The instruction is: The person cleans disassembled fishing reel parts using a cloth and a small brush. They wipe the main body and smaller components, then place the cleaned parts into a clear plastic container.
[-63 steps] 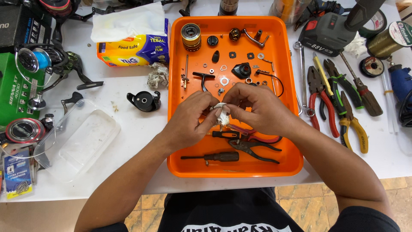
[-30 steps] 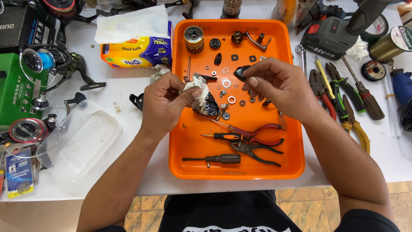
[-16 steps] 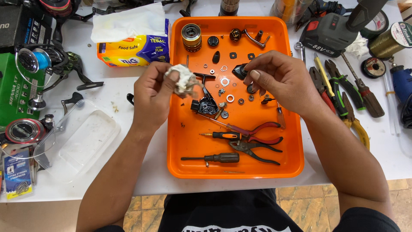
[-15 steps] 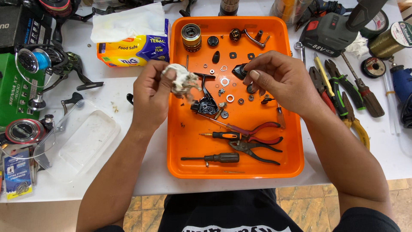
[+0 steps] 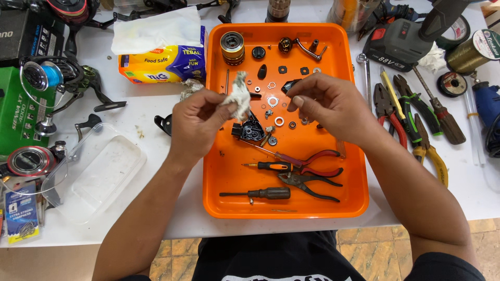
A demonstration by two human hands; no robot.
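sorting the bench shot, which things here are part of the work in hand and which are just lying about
In hand:
left hand pinching a crumpled tissue
right hand, fingers curled, whatever it holds is hidden
black reel body and small washers in the orange tray

Lying about:
pliers
tissue pack
clear plastic lid
cordless drill

A white table [image 5: 156, 140] carries an orange tray [image 5: 229, 171], pliers [image 5: 388, 112] and a tissue pack [image 5: 164, 60].

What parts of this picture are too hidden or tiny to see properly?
Head view:
- What the right hand pinches: hidden by its fingertips.
- The black piece on the table: mostly behind the left hand, which holds a crumpled tissue.
- Tiny washers in the orange tray: too small to tell apart.
- Spool: cut by the right edge.
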